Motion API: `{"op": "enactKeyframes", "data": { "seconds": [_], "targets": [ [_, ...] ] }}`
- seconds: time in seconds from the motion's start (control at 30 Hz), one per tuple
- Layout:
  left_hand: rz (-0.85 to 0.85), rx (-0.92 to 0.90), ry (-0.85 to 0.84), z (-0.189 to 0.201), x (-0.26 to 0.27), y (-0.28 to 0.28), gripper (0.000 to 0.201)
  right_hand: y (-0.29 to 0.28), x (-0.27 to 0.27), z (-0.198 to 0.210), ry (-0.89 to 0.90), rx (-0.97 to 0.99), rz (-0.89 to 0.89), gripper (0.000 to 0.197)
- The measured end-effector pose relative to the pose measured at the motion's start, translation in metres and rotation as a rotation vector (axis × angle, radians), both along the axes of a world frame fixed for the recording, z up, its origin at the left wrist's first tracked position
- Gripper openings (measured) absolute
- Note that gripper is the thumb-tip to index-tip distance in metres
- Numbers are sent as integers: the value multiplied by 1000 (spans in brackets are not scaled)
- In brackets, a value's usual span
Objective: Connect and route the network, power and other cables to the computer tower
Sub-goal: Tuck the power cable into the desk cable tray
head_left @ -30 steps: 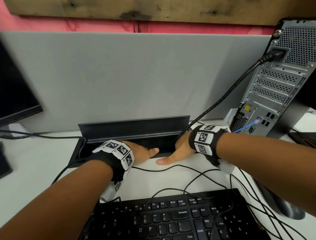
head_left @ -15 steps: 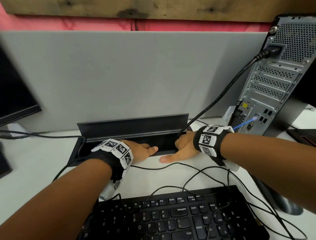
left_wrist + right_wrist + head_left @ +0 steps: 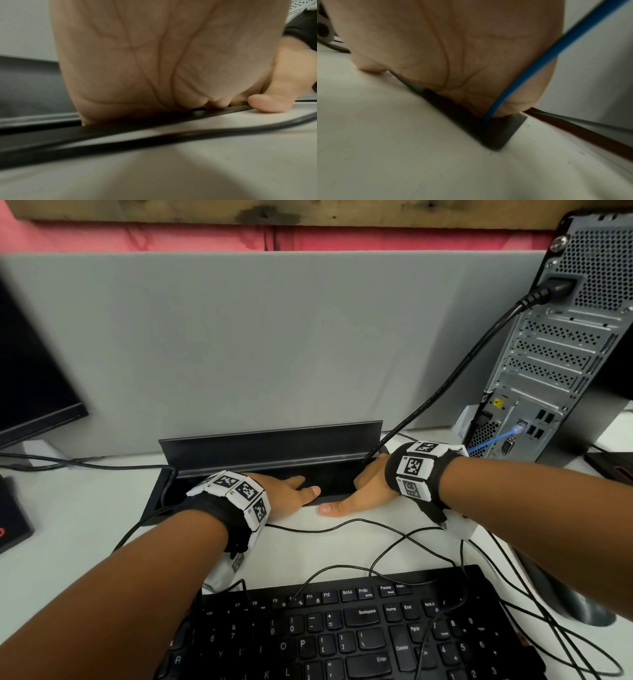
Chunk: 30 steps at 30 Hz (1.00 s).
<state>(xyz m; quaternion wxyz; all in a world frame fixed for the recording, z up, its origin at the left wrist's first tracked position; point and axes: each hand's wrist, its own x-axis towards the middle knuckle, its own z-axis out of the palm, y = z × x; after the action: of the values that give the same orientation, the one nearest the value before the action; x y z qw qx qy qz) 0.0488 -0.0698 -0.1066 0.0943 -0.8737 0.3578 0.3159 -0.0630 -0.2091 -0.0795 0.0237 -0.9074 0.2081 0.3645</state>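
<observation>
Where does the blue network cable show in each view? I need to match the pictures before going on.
Head: the thin blue network cable runs from the grey computer tower down behind the right hand, at right.
Left wrist: not in view.
Right wrist: it crosses from top right down past the palm into the desk slot.
Shared landmark: the black metal cable tray rim at the slot's front edge.

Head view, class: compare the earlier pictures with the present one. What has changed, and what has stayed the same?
Nothing has visibly moved. Both hands, left and right, still reach into the open cable tray with thumbs on its front edge; no grip was taken or released. The black power cable and the blue network cable stay plugged into the tower.
</observation>
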Motion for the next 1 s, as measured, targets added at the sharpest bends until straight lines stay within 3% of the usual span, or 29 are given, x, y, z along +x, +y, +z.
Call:
{"op": "enactKeyframes", "data": {
  "seconds": [0.17,0.3,0.47,1.0],
  "targets": [
    [-18,1,-3,3,-3,1,72,-2,0,-6,-5,-35,48,119],
    [-79,13,39,9,-7,1,84,-4,0,-5,13,-14,80,123],
    [-106,21,-27,13,-12,3,89,-3,0,-5,23,-28,119,123],
    [-130,28,-46,17,-13,3,86,-6,-8,2,-118,-77,204,93]
  ]
}}
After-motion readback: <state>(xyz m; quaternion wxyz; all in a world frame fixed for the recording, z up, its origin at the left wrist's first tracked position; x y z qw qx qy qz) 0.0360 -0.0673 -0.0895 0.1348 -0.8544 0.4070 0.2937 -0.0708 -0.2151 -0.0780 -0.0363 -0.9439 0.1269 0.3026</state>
